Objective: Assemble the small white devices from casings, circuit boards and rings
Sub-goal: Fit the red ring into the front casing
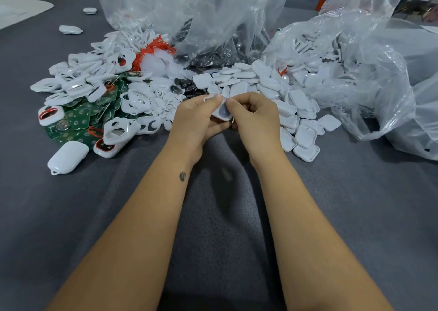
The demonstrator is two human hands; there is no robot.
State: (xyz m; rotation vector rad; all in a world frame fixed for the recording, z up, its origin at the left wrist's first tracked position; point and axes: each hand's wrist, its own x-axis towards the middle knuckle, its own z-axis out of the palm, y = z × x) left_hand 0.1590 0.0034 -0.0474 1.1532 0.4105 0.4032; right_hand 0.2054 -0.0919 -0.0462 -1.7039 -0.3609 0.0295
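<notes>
- Grey felt-like cloth covers the work surface, soft and matte, with parts heaped on its far half and both forearms lying across its near half.
- Left hand: fingers curled, gripping the white casing from its left side, thumb on the upper edge.
- Right hand: fingers curled, pinching the same casing from its right side; what the fingertips work on is too small to tell.
- Casing: small rounded-rectangle shell of smooth white plastic, held between the two hands and lifted off the cloth, hollow grey interior facing the camera, long axis running away from the person. Both hands are equally near; any next part must come in from beyond or beside them.
- Just beyond and right of the hands: pile of flat white casing halves, glossy, pillow-shaped.
- Left of the hands: green circuit boards, flat and thin, mixed with white ring frames with open centres.
- Further left, near edge of the heap: one closed white device, smooth, with a small loop.
- Beyond the hands: dark round discs, likely metal; red string.
- Farthest out: clear crinkled plastic bags holding more white parts.
</notes>
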